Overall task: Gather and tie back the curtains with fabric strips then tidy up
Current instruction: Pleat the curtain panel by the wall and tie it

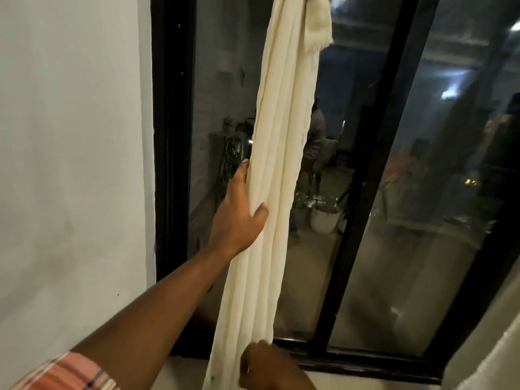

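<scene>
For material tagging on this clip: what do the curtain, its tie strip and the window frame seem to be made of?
The curtain looks like matte cream woven cloth, perhaps cotton: soft folds. The tie strip seems similar cloth, its end frayed. The window frame is black, faintly glossy, probably painted metal; wood is possible.

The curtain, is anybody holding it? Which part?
Yes, both hands. The left hand grips the gathered curtain around its middle, thumb in front; the right hand holds it near its lower end.
</scene>
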Demonstrator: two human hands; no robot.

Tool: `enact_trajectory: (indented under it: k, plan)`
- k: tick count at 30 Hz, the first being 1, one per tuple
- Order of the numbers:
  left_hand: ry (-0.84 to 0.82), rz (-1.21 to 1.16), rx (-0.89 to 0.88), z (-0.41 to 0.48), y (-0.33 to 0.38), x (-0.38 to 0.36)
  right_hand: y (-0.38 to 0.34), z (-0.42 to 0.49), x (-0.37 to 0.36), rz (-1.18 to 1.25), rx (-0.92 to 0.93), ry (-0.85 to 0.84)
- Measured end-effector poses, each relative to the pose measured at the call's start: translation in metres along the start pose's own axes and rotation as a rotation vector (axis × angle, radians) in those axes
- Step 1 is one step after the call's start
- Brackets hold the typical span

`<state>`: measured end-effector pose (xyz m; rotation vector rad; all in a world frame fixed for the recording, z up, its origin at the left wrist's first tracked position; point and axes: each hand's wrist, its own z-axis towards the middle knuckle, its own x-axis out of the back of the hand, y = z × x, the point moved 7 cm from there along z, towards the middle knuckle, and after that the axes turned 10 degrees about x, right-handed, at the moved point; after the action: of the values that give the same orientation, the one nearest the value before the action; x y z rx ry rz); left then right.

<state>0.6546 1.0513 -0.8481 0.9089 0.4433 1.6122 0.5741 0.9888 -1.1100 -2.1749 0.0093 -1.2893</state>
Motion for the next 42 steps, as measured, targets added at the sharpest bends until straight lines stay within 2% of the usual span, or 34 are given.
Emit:
enact_trajectory:
  k: [1,2,3,5,6,8,10,12,14,17,19,21,23,25,28,31,34,37,42]
  plan:
    - [0.076,0.051,-0.084,0.003,0.012,0.01,-0.011,-0.021,0.044,-0.117,-0.196,0.239]
    - [0.157,0.124,-0.168,0.006,0.026,0.019,-0.032,-0.054,0.091,-0.237,-0.274,0.566]
    - [0.233,0.202,-0.247,0.01,0.039,0.027,-0.058,-0.087,0.131,-0.347,-0.307,0.784]
    - [0.347,0.342,-0.418,0.022,0.07,0.04,-0.112,-0.136,0.214,-0.438,-0.202,1.217]
    - [0.385,0.406,-0.511,0.031,0.086,0.044,-0.143,-0.16,0.248,-0.481,-0.089,1.437]
    - [0.438,0.478,-0.63,0.049,0.113,0.052,-0.194,-0.193,0.304,-0.571,0.064,1.741]
    - [0.449,0.421,-0.551,0.074,0.133,0.065,-0.22,-0.206,0.348,-0.548,0.075,1.849]
    - [0.393,0.307,-0.341,0.102,0.138,0.075,-0.224,-0.202,0.387,-0.444,-0.045,1.825]
    - [0.248,0.201,-0.149,0.128,0.13,0.072,-0.223,-0.188,0.41,-0.414,-0.187,1.715]
    - [0.083,0.067,0.07,0.139,0.112,0.068,-0.217,-0.166,0.418,-0.399,-0.282,1.572]
    - [0.029,0.076,0.162,0.131,0.1,0.065,-0.217,-0.165,0.416,-0.42,-0.315,1.586]
    - [0.02,0.14,0.167,0.122,0.092,0.065,-0.219,-0.17,0.411,-0.473,-0.294,1.697]
    - [0.015,0.177,0.141,0.112,0.088,0.068,-0.225,-0.172,0.402,-0.629,-0.187,1.804]
    - [-0.012,0.187,0.106,0.106,0.085,0.068,-0.225,-0.166,0.395,-0.8,-0.097,1.8]
    - [-0.037,0.188,0.072,0.098,0.085,0.065,-0.213,-0.148,0.397,-0.857,-0.133,1.562]
    - [-0.051,0.167,0.046,0.093,0.086,0.064,-0.199,-0.121,0.4,-0.729,-0.153,1.229]
    - [-0.053,0.177,0.062,0.087,0.08,0.066,-0.194,-0.102,0.391,-0.611,-0.13,1.13]
    - [-0.051,0.185,0.135,0.076,0.064,0.067,-0.175,-0.084,0.364,-0.629,-0.237,1.083]
    - [-0.102,0.226,0.254,0.047,0.026,0.061,-0.106,-0.024,0.235,-0.528,-0.352,0.891]
